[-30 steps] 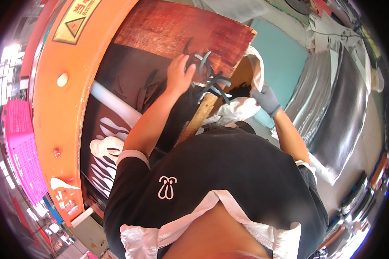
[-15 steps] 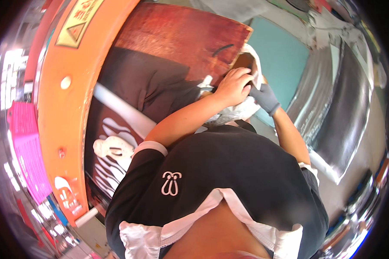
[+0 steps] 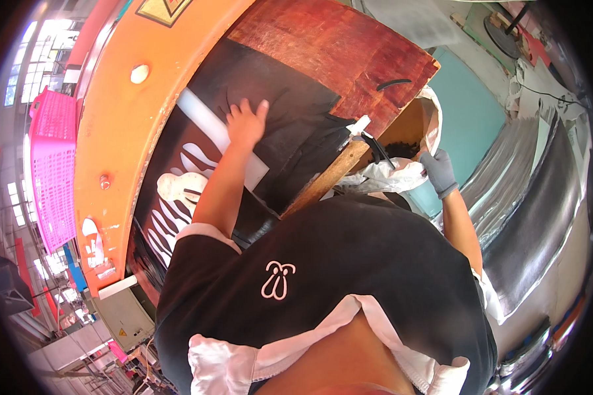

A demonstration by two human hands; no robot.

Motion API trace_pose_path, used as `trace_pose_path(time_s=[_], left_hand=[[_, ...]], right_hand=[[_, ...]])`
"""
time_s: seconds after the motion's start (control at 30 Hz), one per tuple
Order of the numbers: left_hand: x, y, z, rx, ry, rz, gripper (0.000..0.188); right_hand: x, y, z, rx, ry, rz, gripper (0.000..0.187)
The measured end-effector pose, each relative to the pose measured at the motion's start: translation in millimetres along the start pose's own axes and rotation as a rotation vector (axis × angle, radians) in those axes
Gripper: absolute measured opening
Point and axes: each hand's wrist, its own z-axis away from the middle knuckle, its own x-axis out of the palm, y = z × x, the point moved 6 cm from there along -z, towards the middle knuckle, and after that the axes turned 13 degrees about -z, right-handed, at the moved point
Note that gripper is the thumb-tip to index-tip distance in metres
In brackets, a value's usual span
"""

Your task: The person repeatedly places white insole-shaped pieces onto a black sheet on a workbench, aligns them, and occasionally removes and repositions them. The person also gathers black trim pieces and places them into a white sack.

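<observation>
My left hand is bare, its fingers spread over a black sheet that lies on a reddish-brown board. It appears to hold nothing. My right hand, in a grey glove, is closed on the rim of a white sack. The sack gapes beside the board, with dark scraps inside and black strips hanging over its edge. Left of my left forearm, a cream-coloured flat piece with a slot lies among white curved shapes.
An orange machine beam curves along the left, with a pink basket beyond it. A pale bar crosses the black sheet. Rolled dark, shiny sheeting lies at the right, near a pale green-blue panel.
My left hand has left the sack's mouth and moved left over the black sheet, its fingers now spread. The right hand stays at the sack's rim. The whole view has shifted.
</observation>
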Motion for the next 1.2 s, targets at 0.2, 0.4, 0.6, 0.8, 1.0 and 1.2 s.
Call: trace_pose_path(time_s=[0.2, 0.4, 0.6, 0.8, 1.0, 1.2], left_hand=[[-6.2, 68.2, 70.1, 0.23, 0.148, 0.173, 0.059], [-17.0, 176.2, 104.7, 0.506, 0.363, 0.464, 0.039], [-30.7, 250.5, 111.9, 0.749, 0.192, 0.638, 0.033], [-53.2, 274.5, 111.6, 0.955, 0.215, 0.626, 0.035], [-35.3, 243.1, 39.1, 0.607, 0.519, 0.303, 0.044], [-28.7, 279.0, 127.6, 1.022, 0.04, 0.7, 0.051]], right_hand=[[1.3, -1.9, -4.0, 0.014, -0.024, 0.053, 0.029], [-0.9, -6.4, -6.1, 0.019, -0.008, 0.04, 0.029], [8.9, -13.4, -6.6, 0.009, -0.034, 0.023, 0.029], [7.3, -14.0, -5.5, 0.03, -0.015, 0.077, 0.031], [10.4, -14.1, -8.5, 0.003, -0.049, 0.059, 0.032], [9.6, -7.9, -3.9, 0.037, -0.026, -0.023, 0.028]])
